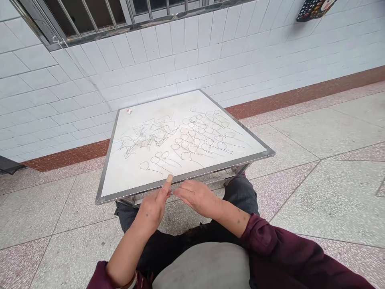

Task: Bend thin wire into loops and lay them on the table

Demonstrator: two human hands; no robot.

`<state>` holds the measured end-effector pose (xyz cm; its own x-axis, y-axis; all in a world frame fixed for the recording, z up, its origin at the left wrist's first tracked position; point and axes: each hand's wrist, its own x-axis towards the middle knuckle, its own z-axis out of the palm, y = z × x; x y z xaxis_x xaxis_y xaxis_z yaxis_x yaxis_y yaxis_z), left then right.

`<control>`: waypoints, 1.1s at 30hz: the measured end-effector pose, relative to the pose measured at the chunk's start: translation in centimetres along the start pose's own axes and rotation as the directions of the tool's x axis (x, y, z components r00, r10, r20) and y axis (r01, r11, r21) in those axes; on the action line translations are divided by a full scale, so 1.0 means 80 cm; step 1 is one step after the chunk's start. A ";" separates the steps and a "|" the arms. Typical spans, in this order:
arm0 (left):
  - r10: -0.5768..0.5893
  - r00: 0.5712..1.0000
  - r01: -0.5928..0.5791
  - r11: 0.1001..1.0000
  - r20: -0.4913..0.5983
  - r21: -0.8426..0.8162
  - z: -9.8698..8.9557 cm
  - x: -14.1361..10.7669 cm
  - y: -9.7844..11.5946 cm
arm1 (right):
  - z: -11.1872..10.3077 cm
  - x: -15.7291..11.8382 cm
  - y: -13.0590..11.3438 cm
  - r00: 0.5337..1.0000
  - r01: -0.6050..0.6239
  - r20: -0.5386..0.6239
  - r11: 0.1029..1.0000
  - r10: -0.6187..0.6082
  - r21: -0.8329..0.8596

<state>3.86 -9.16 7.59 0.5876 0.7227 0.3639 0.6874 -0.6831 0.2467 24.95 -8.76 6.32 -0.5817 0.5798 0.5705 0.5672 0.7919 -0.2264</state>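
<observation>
Head view: I count two hands, one white steel-framed table (186, 160), and one small red-and-white object (129, 111) at its far corner. Left hand (152, 210): thumb raised, tip at the near edge, fingers curled; can't tell if pinching anything. Right hand (195, 197): fingers loosely flat, narrow, empty, just behind the edge. The table's dark scribbled loops (192, 140) run diagonally across it.

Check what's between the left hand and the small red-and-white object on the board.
Head view: dark drawn loops and zigzag scribbles on the white board lie between the left hand and the small red-and-white object.
</observation>
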 end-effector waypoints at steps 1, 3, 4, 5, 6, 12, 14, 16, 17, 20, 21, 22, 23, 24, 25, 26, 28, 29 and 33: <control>-0.002 1.000 0.002 1.000 0.010 -0.003 0.001 0.000 0.000 | 0.000 -0.001 0.000 1.000 -0.001 0.005 1.000 0.001 -0.002; -0.008 0.999 0.008 1.000 0.037 -0.010 0.002 0.000 0.001 | 0.001 -0.002 0.001 0.999 0.011 0.037 1.000 -0.010 -0.013; -0.008 0.998 0.009 1.000 0.055 -0.012 0.002 -0.001 0.001 | 0.001 -0.003 0.001 0.998 0.019 0.060 1.000 -0.018 -0.020; -0.008 0.997 0.009 1.000 0.075 -0.012 0.001 -0.001 0.002 | 0.002 -0.004 0.002 0.996 0.026 0.081 0.999 -0.024 -0.026; -0.009 0.995 0.010 1.000 0.096 -0.010 0.000 -0.001 0.002 | 0.002 -0.005 0.003 0.995 0.032 0.096 0.999 -0.029 -0.031; -0.024 0.986 0.022 1.000 0.165 0.014 -0.007 -0.002 0.000 | 0.000 -0.010 0.010 0.991 0.008 0.135 1.000 -0.005 -0.024; -0.026 0.984 0.021 0.999 0.177 0.026 -0.010 -0.002 -0.001 | -0.003 -0.011 0.014 0.991 -0.004 0.134 0.999 0.008 -0.031; -0.024 0.979 0.016 0.999 0.204 0.042 -0.015 -0.002 -0.001 | -0.006 -0.013 0.016 0.991 0.003 0.131 1.000 0.002 -0.031; -0.024 0.975 0.013 0.999 0.221 0.051 -0.017 -0.002 -0.002 | -0.008 -0.014 0.017 0.991 0.008 0.131 1.000 -0.004 -0.028; -0.036 0.968 0.019 0.997 0.247 0.073 -0.023 -0.003 -0.003 | -0.013 -0.019 0.018 0.991 0.012 0.136 1.000 -0.010 -0.014; -0.042 0.968 0.022 0.996 0.248 0.081 -0.024 -0.003 -0.004 | -0.016 -0.020 0.018 0.991 0.008 0.136 1.000 -0.008 -0.002; -0.047 0.968 0.025 0.996 0.246 0.090 -0.025 -0.004 -0.004 | -0.018 -0.019 0.017 0.991 -0.003 0.131 1.000 0.001 0.014; -0.048 0.969 0.025 0.995 0.241 0.100 -0.025 -0.004 -0.004 | -0.021 -0.018 0.016 0.993 -0.017 0.120 0.999 0.013 0.032; -0.046 0.972 0.021 0.994 0.232 0.111 -0.026 -0.003 -0.004 | -0.024 -0.015 0.014 0.994 -0.034 0.106 0.998 0.028 0.048; -0.038 0.974 0.012 0.993 0.222 0.121 -0.026 -0.002 -0.003 | -0.026 -0.011 0.013 0.995 -0.052 0.089 0.997 0.046 0.059; -0.026 0.978 -0.001 0.992 0.209 0.127 -0.027 0.000 0.000 | -0.027 -0.007 0.010 0.995 -0.069 0.076 0.995 0.064 0.066; 0.014 0.982 -0.039 0.991 0.190 0.128 -0.029 0.005 0.006 | -0.025 0.004 0.006 0.991 -0.119 0.071 0.988 0.112 0.096; 0.037 0.982 -0.062 0.990 0.185 0.126 -0.031 0.008 0.010 | -0.023 0.008 0.003 0.985 -0.160 0.089 0.978 0.149 0.130; 0.120 0.974 -0.141 0.985 0.190 0.100 -0.042 0.018 0.022 | -0.008 0.017 -0.004 0.889 -0.435 0.345 0.791 0.301 0.431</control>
<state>4.48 -9.70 11.52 0.7364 0.6419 0.2139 0.6367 -0.7644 0.1019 24.37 -8.36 7.70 -0.5479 0.8197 0.1669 0.4503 0.4571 -0.7670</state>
